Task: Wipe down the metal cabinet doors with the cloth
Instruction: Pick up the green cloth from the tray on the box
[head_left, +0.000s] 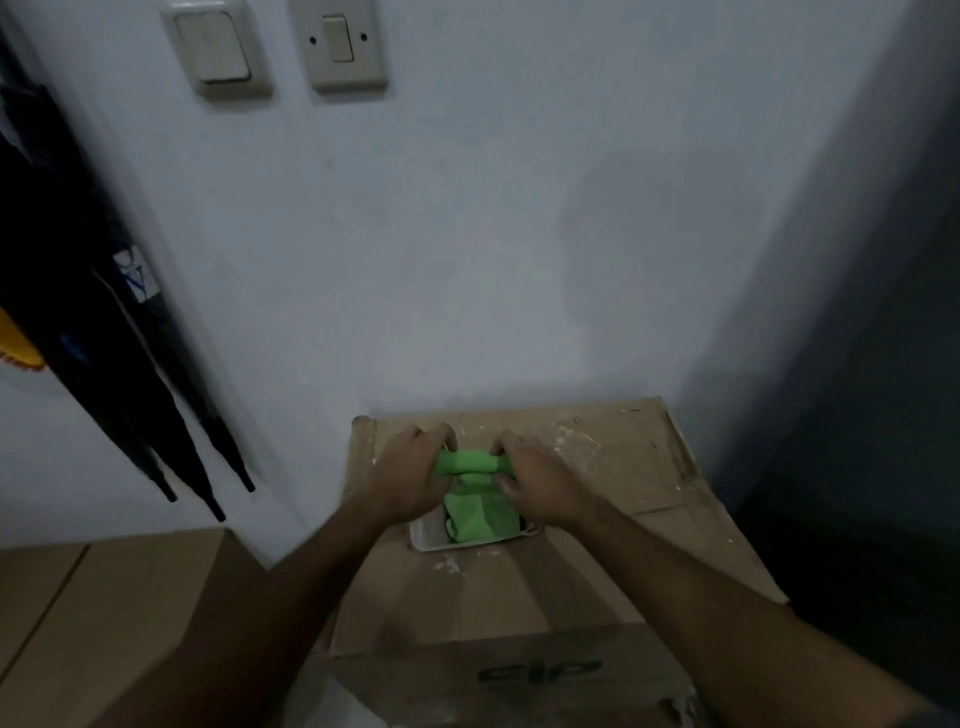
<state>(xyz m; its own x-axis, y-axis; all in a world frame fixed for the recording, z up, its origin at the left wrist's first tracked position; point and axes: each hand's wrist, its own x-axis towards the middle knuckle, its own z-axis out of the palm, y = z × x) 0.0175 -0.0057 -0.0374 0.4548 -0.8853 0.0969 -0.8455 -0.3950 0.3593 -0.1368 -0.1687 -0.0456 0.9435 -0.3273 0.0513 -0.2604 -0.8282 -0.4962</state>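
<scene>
A bright green cloth (475, 499) is stretched into a twisted roll between my two hands, with its lower part hanging into a small white tub (431, 540). My left hand (410, 478) grips the roll's left end. My right hand (540, 483) grips the right end. The tub stands on top of a cardboard box (597, 467) against the wall. A dark upright panel (883, 364) at the right edge may be a cabinet side; I cannot tell, and no door face shows.
Closed black umbrellas (119, 374) hang on the wall at the left. Two light switches (337, 47) sit high on the white wall. Another cardboard box (78, 597) stands at the lower left. White specks litter the box top.
</scene>
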